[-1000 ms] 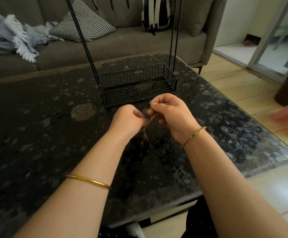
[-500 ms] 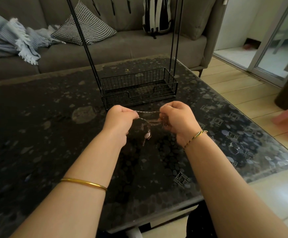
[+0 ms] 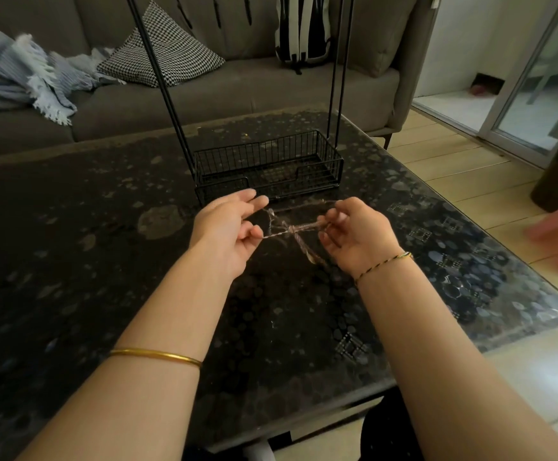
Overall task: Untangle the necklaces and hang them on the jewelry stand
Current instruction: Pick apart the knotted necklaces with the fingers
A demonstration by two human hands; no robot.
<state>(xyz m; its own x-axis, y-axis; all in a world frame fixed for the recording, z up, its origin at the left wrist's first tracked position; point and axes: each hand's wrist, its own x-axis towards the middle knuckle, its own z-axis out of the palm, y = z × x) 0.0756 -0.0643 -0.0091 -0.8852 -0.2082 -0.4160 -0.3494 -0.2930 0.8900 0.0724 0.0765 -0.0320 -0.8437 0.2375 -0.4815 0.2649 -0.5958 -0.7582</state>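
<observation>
Your left hand [image 3: 227,227] pinches one end of the necklaces [image 3: 292,227] between thumb and a finger, with the other fingers spread loose. Your right hand [image 3: 357,234] grips the other end, fingers curled round the strands. The necklaces stretch between both hands above the counter [image 3: 71,261], knotted mid-span, with one blurred loop hanging down. The stand [image 3: 267,168] sits on the counter just beyond your hands, showing its wire basket base and thin uprights.

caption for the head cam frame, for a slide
Left hand and right hand stretch tangled necklaces between them above the table, in front of the stand.
</observation>
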